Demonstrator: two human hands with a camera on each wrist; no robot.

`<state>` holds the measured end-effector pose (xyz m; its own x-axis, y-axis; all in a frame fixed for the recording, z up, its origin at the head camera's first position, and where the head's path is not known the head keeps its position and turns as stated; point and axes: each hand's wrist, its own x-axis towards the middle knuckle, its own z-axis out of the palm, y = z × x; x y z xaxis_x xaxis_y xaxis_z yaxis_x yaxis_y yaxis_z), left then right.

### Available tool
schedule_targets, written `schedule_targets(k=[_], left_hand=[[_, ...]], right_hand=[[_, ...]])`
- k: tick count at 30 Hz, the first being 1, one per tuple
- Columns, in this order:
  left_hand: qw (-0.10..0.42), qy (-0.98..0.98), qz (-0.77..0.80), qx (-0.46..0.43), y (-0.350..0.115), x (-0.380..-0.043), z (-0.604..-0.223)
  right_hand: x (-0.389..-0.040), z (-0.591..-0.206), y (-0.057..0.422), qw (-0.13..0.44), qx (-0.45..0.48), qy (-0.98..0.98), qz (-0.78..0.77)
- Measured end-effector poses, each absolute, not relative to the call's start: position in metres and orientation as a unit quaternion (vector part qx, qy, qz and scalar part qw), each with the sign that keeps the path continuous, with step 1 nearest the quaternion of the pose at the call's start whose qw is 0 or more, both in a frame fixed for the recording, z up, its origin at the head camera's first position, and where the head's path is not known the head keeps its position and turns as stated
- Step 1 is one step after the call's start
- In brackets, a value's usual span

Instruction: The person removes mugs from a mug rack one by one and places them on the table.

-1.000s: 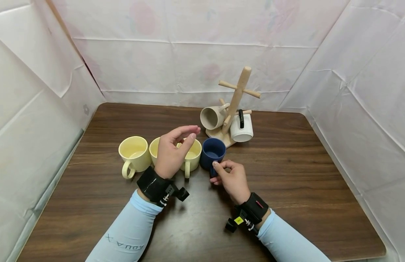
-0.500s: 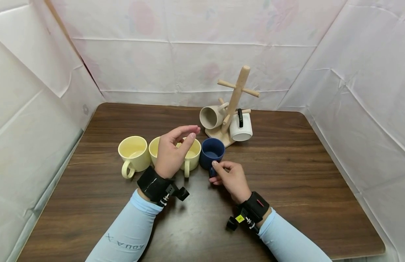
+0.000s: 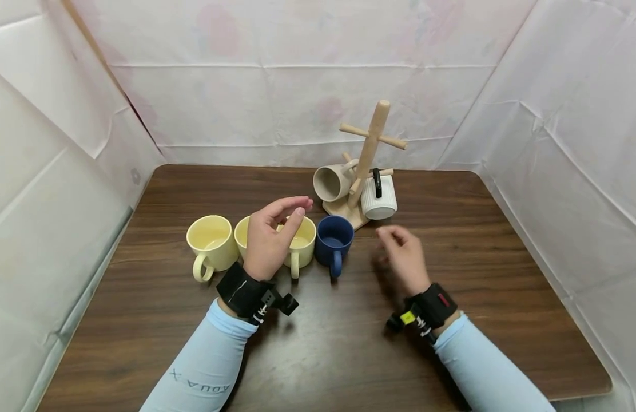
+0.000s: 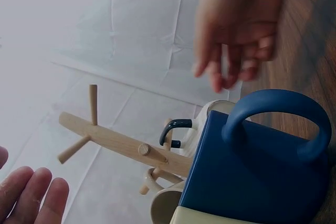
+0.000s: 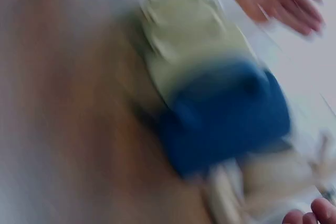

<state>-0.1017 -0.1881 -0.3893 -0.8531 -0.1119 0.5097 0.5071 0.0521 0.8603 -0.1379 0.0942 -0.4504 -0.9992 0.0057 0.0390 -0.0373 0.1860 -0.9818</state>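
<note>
Loosely bent and holding nothing, the fingers of the right hand (image 3: 404, 258) hang above the table (image 3: 323, 360), on the near right of the wooden mug rack (image 3: 370, 146); the hand is partly blurred. On the rack's near left, the left hand (image 3: 270, 236) is also empty, fingers nearly straight and thumb set apart, over a row of yellow mugs.

Directly in front of the rack's base, slightly to its left, the blue mug (image 3: 329, 252) stands upright, long axis vertical, mouth up, handle pointing away from the rack towards the person. Whether it touches the base cannot be told.

Three yellow mugs continue leftward from the rack: the nearest (image 3: 303, 258) just beside the blue one, the middle one (image 3: 241, 233) mostly hidden by the left hand, and the farthest (image 3: 222, 256). From the rack's lower pegs hang a beige mug (image 3: 344, 190) on its left and a white mug (image 3: 378, 205) with a black handle on its right.

Relative to the grip, the blue mug lies apart from the right hand, nearer the rack's left side, and just right of the left hand.
</note>
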Motion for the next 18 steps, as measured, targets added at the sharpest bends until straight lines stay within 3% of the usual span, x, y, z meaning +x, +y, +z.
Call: schedule_targets(k=[3, 5, 14, 18], left_hand=[[0.225, -0.698, -0.666, -0.135, -0.188, -0.101, -0.391], [0.223, -0.707, -0.657, -0.132, -0.189, -0.102, -0.388], [0.215, -0.723, -0.646, -0.116, -0.184, -0.098, -0.391], [0.211, -0.727, -0.645, -0.108, -0.181, -0.097, -0.393]], right_hand=[[-0.166, -0.435, 0.121, 0.054, -0.007, -0.799, 0.599], [-0.188, -0.424, 0.131, 0.041, -0.015, -0.805, 0.592], [-0.247, -0.419, 0.144, -0.148, -0.016, -0.783, 0.604], [-0.261, -0.425, 0.141, -0.199, -0.024, -0.769, 0.607]])
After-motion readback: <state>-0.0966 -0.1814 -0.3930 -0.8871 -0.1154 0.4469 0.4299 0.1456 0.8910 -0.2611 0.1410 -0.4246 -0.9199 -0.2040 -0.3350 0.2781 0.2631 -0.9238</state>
